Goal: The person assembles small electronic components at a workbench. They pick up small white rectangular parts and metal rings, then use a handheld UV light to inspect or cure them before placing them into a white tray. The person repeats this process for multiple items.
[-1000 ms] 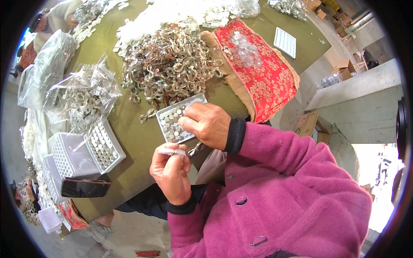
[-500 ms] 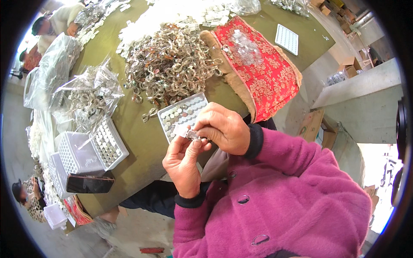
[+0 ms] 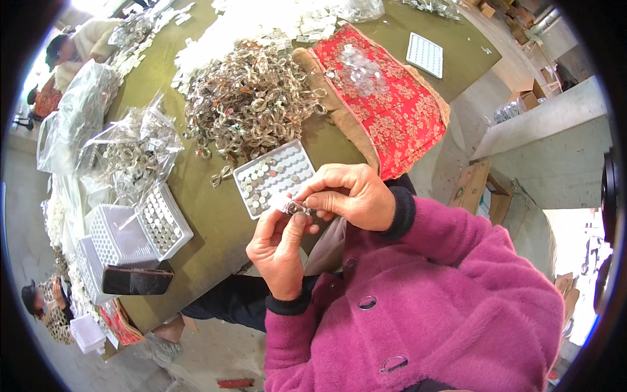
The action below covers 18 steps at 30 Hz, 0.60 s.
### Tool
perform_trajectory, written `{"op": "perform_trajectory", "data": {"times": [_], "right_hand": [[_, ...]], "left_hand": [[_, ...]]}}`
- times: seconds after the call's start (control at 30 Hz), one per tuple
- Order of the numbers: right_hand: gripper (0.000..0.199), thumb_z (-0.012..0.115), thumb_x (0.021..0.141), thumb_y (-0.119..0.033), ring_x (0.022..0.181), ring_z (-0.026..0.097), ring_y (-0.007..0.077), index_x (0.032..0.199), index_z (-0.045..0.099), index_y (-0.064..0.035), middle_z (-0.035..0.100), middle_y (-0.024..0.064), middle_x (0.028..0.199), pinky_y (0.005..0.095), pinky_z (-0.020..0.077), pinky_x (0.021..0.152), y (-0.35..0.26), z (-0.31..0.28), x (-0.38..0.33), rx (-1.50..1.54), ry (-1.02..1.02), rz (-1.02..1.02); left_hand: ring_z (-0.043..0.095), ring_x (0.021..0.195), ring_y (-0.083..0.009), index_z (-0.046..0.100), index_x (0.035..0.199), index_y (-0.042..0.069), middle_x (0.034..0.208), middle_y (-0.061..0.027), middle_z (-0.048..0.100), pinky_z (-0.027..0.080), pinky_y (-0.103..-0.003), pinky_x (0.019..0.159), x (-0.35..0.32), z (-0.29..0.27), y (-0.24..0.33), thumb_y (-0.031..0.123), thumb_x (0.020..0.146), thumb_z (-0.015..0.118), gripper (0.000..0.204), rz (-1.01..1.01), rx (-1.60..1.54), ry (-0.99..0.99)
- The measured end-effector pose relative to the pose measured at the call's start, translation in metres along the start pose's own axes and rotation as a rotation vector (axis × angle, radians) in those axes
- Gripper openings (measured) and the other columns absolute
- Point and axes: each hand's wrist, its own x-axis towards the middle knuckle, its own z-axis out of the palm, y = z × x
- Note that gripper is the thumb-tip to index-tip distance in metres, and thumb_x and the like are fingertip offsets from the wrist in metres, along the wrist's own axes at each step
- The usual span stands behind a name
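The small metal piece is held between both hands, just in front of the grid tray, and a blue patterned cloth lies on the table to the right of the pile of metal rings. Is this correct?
Not quite: the cloth is red with a floral pattern, not blue, as the head view shows. The rest holds: the left hand and right hand pinch the small metal piece just in front of the grid tray, and the cloth lies right of the pile of metal rings.
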Motion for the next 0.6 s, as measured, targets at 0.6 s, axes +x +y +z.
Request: {"op": "perform_trajectory", "data": {"times": [0.6], "right_hand": [[0.012,0.074,0.088,-0.01,0.086,0.067,0.0317,0.098,0.071,-0.0056,0.066,0.0102,0.092,0.0389,0.0548,0.074,0.02,-0.012,0.025,-0.874,0.165,-0.555]], "left_hand": [[0.064,0.068,-0.0164,0.064,0.12,-0.01,0.098,-0.0192,0.072,0.053,-0.028,0.054,0.0,-0.01,0.009,0.002,0.099,0.061,0.024,-0.131,-0.218,0.104]]}}
